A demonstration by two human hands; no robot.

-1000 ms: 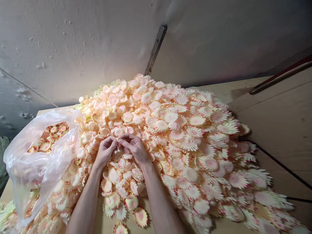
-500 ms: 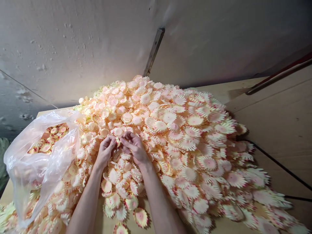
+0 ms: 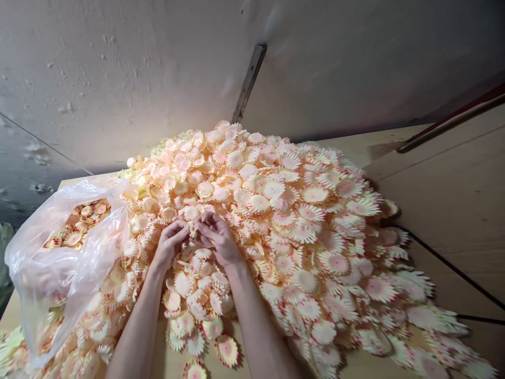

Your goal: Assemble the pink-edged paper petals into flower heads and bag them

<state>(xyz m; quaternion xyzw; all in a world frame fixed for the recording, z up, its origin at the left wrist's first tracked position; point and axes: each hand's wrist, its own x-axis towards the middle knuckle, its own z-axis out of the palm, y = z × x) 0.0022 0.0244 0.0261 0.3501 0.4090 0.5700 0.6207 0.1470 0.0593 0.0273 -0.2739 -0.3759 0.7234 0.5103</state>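
Note:
Both hands meet over a large heap of pale cream and pink flower petal discs [image 3: 272, 189] with red-tinged, fringed edges. My left hand [image 3: 172, 243] is closed, thumb and fingers pinched at the left side of one small petal disc [image 3: 193, 229]. From the other side my right hand [image 3: 216, 238] pinches the same disc, its fingers curled. The fingertips partly cover this piece, so its full shape is hidden. Just below the hands, several loose discs [image 3: 183, 284] spill toward the near side of the table.
A translucent plastic bag [image 3: 43, 263] on the left holds smaller, red-edged flower pieces [image 3: 81, 223]. A grey wall [image 3: 158, 68] with a metal strip [image 3: 249, 81] rises behind the heap. At the right, a black cable [image 3: 453, 266] runs by a cardboard sheet [image 3: 453, 210].
Both hands stay in nearly the same spot, with small finger movements. The fingertips have shifted slightly around the disc, which shows a little more between them.

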